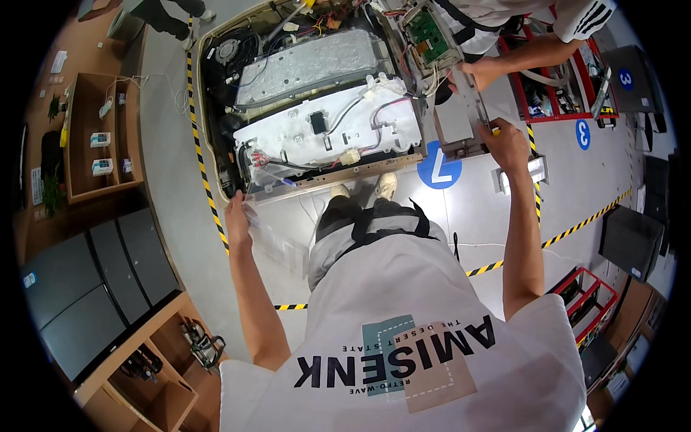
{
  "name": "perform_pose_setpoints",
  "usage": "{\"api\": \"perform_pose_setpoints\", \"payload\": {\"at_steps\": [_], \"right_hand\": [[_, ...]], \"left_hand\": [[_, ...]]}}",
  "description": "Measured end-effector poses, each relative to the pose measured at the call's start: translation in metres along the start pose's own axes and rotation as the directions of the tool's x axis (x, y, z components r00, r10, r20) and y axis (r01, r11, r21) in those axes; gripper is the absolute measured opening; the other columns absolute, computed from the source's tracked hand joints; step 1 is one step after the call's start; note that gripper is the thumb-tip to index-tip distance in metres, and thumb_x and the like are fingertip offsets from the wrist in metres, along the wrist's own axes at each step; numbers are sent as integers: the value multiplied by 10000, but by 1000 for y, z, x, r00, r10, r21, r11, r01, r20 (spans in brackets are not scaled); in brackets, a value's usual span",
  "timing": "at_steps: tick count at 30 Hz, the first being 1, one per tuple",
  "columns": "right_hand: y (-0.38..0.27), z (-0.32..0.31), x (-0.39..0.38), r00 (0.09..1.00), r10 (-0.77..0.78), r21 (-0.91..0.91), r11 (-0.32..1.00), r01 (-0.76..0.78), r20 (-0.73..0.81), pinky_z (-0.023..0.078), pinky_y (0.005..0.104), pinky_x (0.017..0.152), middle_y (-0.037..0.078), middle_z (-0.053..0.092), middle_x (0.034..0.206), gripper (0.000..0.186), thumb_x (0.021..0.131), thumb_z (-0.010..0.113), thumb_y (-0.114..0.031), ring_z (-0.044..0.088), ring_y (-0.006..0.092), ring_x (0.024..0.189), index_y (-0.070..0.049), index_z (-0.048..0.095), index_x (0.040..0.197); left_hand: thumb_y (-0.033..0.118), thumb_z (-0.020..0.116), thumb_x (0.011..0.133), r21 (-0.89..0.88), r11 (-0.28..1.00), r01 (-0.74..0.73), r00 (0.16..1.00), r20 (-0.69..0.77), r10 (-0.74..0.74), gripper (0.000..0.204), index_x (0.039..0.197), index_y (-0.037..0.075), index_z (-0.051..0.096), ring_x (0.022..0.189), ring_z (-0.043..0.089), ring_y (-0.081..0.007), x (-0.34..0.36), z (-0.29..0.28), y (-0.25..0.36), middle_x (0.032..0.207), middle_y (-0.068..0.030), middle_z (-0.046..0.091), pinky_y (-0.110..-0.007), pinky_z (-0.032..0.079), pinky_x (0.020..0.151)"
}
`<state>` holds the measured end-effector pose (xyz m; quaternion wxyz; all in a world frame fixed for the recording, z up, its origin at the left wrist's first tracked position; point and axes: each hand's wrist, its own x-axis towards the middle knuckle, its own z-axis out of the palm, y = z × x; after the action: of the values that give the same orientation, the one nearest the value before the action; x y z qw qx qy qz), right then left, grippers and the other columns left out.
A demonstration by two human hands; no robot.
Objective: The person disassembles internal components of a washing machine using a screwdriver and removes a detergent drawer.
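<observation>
In front of me lies an opened appliance [317, 165], its cream casing framing a white plastic cover [288, 133] with wires and a silver foil-covered block [309, 65]. My left hand [238, 222] is closed at the near left corner, apparently on a clear plastic sheet [277, 241] that hangs below the casing edge. My right hand [508, 146] grips the near end of a grey panel frame [471, 101] swung out at the right; a small yellow bit shows by its fingers. A co-worker's hand [484, 72] touches the same frame. Near it sits a green circuit board [426, 36].
Red-framed tool carts [568, 115] stand at the right. A wooden shelf [101, 191] and grey cabinets [86, 288] line the left. Yellow-black tape [198, 151] marks the floor. A lit lamp [536, 171] is beside my right forearm. Another person's legs [162, 18] show at upper left.
</observation>
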<state>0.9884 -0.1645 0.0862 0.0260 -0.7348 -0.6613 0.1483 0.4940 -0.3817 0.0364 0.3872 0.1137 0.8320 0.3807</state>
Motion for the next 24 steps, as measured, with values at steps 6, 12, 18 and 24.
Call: {"api": "perform_pose_setpoints", "payload": {"at_steps": [6, 12, 18, 24], "right_hand": [[1, 1, -12, 996, 87, 16, 996, -87, 2, 500, 406, 771, 189, 667, 915, 484, 802, 636, -447, 649, 334, 860, -38, 646, 1060], [-6, 2, -38, 980, 160, -49, 985, -166, -119, 490, 421, 804, 192, 613, 1069, 525, 817, 633, -451, 621, 346, 943, -47, 594, 1150], [-21, 7, -63, 966, 196, -73, 975, -211, -167, 491, 438, 766, 183, 603, 1033, 428, 850, 606, -428, 610, 366, 914, -71, 609, 1086], [-57, 31, -78, 989, 113, 155, 983, -96, -100, 496, 440, 723, 202, 666, 835, 292, 852, 599, -330, 635, 392, 803, -54, 668, 913]], "left_hand": [[414, 518, 919, -9, 995, -97, 994, -57, 96, 376, 877, 54, 617, 568, 444, -91, 57, 9, 31, 671, 7, 507, -260, 330, 486], [387, 500, 938, 103, 982, -157, 983, -83, 166, 403, 865, 5, 610, 566, 494, -121, 91, 11, 42, 747, -39, 583, -276, 400, 487], [453, 459, 947, 193, 972, -135, 980, -121, 161, 522, 868, -40, 610, 537, 545, -152, 110, 3, 39, 753, -94, 624, -295, 451, 492], [547, 394, 939, 275, 948, -157, 945, -237, 225, 643, 835, -51, 604, 528, 594, -222, 112, 10, 47, 720, -145, 618, -329, 478, 497]]}}
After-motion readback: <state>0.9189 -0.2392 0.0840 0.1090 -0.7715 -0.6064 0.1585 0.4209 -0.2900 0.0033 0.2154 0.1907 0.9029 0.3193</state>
